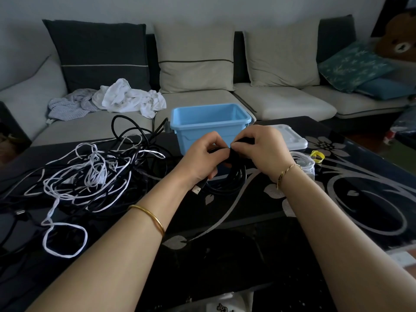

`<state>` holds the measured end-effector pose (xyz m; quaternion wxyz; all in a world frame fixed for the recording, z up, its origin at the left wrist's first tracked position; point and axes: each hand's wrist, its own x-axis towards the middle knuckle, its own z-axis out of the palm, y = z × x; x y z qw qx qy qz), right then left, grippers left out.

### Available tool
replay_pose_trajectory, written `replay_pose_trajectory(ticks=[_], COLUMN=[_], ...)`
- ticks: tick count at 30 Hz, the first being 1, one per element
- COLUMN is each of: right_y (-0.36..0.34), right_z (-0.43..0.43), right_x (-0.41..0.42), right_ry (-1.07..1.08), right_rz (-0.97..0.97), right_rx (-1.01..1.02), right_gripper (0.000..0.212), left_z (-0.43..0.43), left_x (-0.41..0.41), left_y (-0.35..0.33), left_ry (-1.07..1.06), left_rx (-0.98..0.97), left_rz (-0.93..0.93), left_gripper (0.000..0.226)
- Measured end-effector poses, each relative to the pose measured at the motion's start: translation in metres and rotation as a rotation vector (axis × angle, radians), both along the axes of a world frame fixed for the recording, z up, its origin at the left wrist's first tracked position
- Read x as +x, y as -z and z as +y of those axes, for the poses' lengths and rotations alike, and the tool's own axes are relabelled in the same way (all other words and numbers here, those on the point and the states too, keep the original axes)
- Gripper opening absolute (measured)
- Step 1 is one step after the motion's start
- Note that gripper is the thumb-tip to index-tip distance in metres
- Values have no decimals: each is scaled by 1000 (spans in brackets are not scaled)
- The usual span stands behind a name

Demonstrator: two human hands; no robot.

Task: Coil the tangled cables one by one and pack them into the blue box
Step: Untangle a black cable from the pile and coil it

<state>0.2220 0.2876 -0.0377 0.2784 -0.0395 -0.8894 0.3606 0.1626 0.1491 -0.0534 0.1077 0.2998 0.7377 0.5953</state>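
Observation:
A coiled black cable (234, 179) hangs between my hands just in front of the blue box (210, 126). My left hand (203, 157) grips the top of the coil, and a silver USB plug (197, 189) dangles below its wrist. My right hand (258, 148) pinches a black strap wrapped round the top of the coil. The box stands open on the dark table. A tangle of white and black cables (90, 174) lies on the table to the left.
A grey box lid (292, 137) lies right of the box. A coiled white cable (304, 162) and a yellow strap (317, 156) sit behind my right wrist. The glass table (349, 199) has a flower pattern. Behind it stands a sofa (281, 102) with cushions and crumpled clothes (126, 97).

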Motion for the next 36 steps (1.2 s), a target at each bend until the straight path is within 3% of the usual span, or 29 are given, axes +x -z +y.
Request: replay_pose_trajectory(ticks=[16, 22, 28, 36], right_y=[-6, 1, 6, 11], right_z=[-7, -4, -6, -8], right_x=[-6, -8, -9, -7], right_ry=[44, -20, -56, 83], right_rz=[-104, -187, -92, -14], right_rx=[45, -124, -270, -41], right_gripper=[5, 2, 33, 18], left_z=[-11, -11, -3, 1], left_x=[-1, 0, 4, 3], left_y=[1, 4, 3, 4], left_ry=[42, 52, 59, 33], left_rx=[52, -7, -7, -3], left_rz=[-5, 23, 30, -5], left_gripper=[17, 16, 16, 18])
